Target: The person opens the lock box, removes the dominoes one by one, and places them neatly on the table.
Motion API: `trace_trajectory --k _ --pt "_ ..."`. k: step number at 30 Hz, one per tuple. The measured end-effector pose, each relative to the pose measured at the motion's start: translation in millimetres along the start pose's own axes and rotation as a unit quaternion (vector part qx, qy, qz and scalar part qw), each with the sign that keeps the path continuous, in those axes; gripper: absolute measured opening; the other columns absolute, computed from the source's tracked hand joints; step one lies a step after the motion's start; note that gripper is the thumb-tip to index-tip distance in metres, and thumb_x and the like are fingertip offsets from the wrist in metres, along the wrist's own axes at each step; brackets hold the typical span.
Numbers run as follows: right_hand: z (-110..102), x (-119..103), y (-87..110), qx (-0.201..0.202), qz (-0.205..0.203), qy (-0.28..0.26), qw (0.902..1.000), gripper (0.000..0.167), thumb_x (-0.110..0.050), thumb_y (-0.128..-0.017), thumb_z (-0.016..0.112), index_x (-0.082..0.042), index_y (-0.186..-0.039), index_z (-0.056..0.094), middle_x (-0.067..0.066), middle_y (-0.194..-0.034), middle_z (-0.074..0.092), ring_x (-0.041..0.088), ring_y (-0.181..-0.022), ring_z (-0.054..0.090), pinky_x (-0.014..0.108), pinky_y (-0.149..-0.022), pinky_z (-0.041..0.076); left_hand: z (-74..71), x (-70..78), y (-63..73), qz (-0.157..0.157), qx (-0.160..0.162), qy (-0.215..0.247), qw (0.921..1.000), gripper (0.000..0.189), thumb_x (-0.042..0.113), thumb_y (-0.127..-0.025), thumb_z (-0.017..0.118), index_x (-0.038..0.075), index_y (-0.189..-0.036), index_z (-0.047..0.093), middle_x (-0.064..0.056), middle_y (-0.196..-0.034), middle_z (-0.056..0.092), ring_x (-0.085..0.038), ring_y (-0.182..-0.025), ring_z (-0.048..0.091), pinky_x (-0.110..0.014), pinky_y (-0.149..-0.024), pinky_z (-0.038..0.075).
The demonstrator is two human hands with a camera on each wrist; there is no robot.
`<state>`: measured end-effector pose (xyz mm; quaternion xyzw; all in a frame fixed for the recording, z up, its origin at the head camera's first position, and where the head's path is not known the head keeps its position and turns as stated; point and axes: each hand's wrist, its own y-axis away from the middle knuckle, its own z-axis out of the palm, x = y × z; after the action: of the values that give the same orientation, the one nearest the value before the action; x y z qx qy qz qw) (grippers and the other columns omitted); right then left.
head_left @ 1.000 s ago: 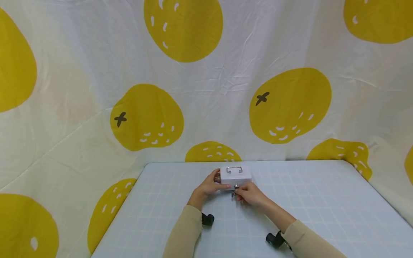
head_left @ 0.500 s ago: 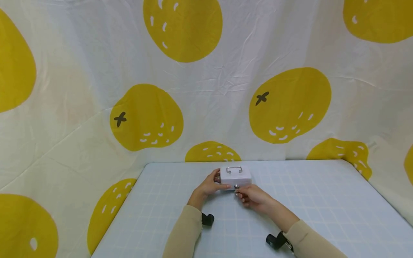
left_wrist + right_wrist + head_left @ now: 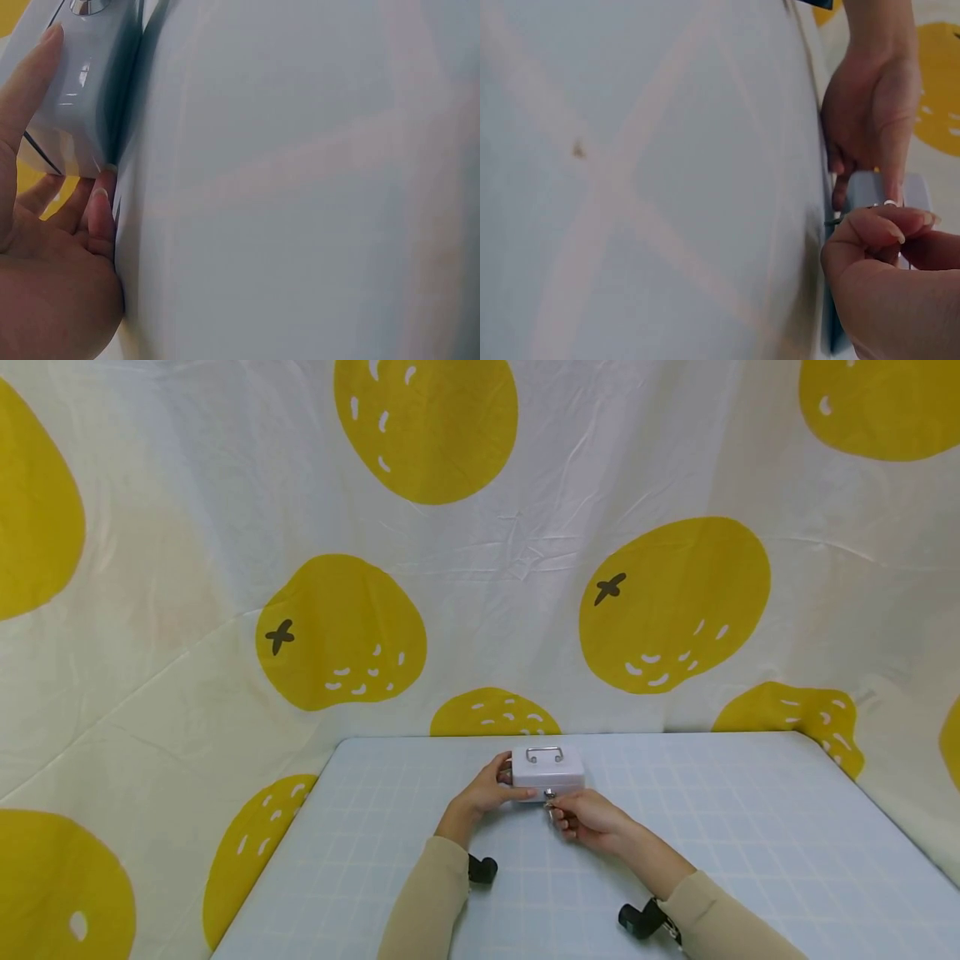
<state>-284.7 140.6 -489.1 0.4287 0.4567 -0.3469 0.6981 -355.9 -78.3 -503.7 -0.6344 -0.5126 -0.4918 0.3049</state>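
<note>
A small white cash box (image 3: 547, 776) with a metal lid handle (image 3: 543, 750) sits with its lid down near the table's back edge. My left hand (image 3: 483, 792) holds its left end, thumb across the front and the other fingers at the side. A round silver lock (image 3: 88, 6) shows on the front, just past the thumb. At this lock my right hand (image 3: 597, 822) pinches a small metal key, mostly hidden by the fingers; metal bits (image 3: 551, 814) hang below. In the right wrist view the curled right fingers (image 3: 870, 229) cover much of the box front.
A pale checked cloth (image 3: 360, 860) covers the table. Behind it hangs a white curtain (image 3: 495, 610) printed with yellow fruit. Black wrist cameras (image 3: 641, 920) jut inward from both beige sleeves.
My right hand has turned at the lock and shifted slightly right and toward me, with the hanging metal bits now closer to its fingers. The left hand and cash box stay put.
</note>
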Motion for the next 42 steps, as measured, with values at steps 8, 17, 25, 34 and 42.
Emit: trace_trajectory --k 8,17,25,34,42 --pt "1 -1 3.2 0.004 -0.012 0.028 0.9995 0.023 -0.008 -0.106 0.047 0.01 -0.106 0.061 0.001 -0.078 0.054 0.012 -0.071 0.048 0.025 -0.062 0.037 0.2 2.5 2.0 -0.004 0.003 -0.001 1.0 0.098 0.026 -0.078 0.092 0.017 -0.158 0.037 -0.007 -0.146 0.053 -0.024 -0.117 0.053 -0.049 -0.104 0.042" --pt "5 4 6.4 0.083 -0.058 0.186 0.9773 0.024 -0.006 -0.104 0.053 0.012 -0.097 0.066 0.004 -0.072 0.055 0.013 -0.061 0.047 0.025 -0.055 0.04 0.1 -1.0 2.7 0.003 0.008 -0.012 0.9999 0.097 0.021 -0.075 0.094 0.018 -0.156 0.04 -0.006 -0.144 0.054 -0.023 -0.113 0.053 -0.047 -0.102 0.043" --pt "8 4 9.7 0.137 -0.09 0.322 0.9323 0.016 -0.004 -0.101 0.057 0.005 -0.101 0.07 0.006 -0.073 0.061 0.015 -0.064 0.053 0.028 -0.058 0.044 0.0 -2.9 0.0 0.021 0.002 -0.017 0.9996 0.099 0.017 -0.074 0.094 0.016 -0.156 0.039 -0.006 -0.146 0.054 -0.021 -0.112 0.052 -0.042 -0.099 0.043" --pt "6 -2 15.9 0.141 -0.1 0.368 0.9137 0.011 -0.005 -0.1 0.06 0.001 -0.1 0.07 0.006 -0.076 0.064 0.016 -0.067 0.056 0.03 -0.061 0.046 1.3 -4.8 -1.5 0.033 -0.001 -0.012 0.9994 0.098 0.013 -0.073 0.095 0.017 -0.154 0.04 -0.006 -0.147 0.053 -0.021 -0.111 0.053 -0.044 -0.101 0.042" --pt "0 -8 20.5 0.139 -0.119 0.409 0.894 0.011 -0.006 -0.098 0.064 0.0 -0.104 0.071 0.006 -0.085 0.068 0.015 -0.073 0.059 0.032 -0.067 0.049 3.7 -2.8 0.8 0.033 0.003 -0.005 0.9994 0.098 0.008 -0.071 0.095 0.017 -0.153 0.042 -0.006 -0.148 0.052 -0.021 -0.112 0.052 -0.048 -0.106 0.039"
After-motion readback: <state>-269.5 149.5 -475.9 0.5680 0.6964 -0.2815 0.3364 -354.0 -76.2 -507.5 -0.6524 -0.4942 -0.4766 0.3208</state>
